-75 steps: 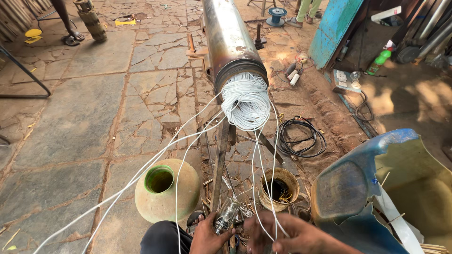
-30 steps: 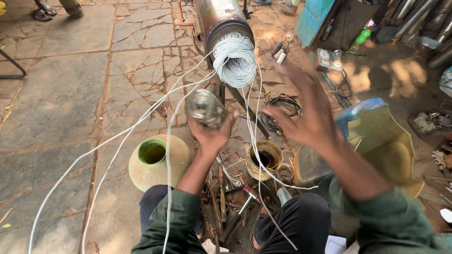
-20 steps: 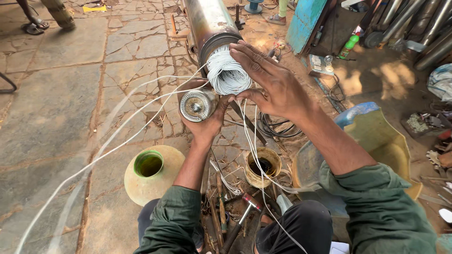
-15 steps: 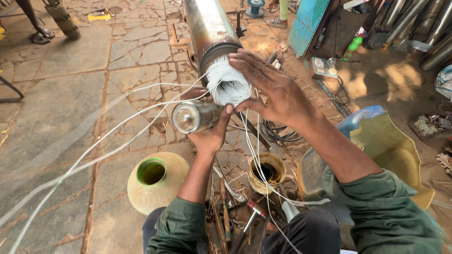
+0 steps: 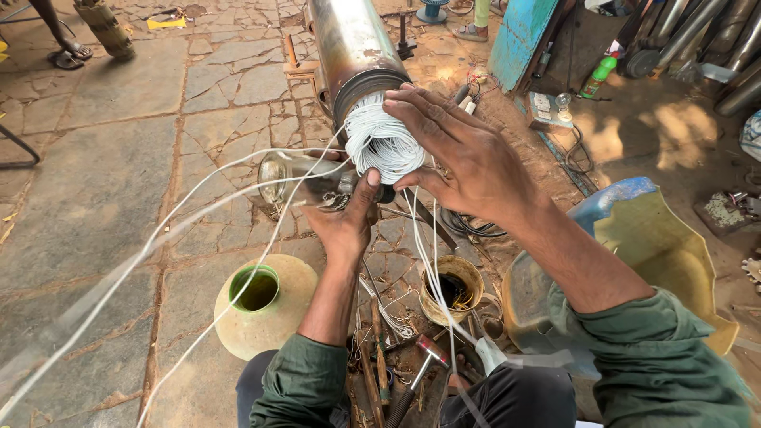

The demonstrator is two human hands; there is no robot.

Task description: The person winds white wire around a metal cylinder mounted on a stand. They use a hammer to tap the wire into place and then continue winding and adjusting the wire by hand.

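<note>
Packages and labels, no signs or screens

Green plastic bottle point(image 5: 598, 77) with red cap leaning at upper right beside dark pipes; flat yellow packet point(image 5: 167, 23) on paving, upper left.

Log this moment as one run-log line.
left hand: holds glass bottle | right hand: on white wire bundle | metal cylinder: lying on stone floor

Your sleeves point(image 5: 658, 372) are dark green. The wire bundle point(image 5: 383, 144) is white, and the metal cylinder point(image 5: 350, 43) is silver-grey with brown stains. The clay pot point(image 5: 261, 305) is pale beige with a green rim. The tub point(image 5: 674, 254) is yellow with a blue edge.
</note>
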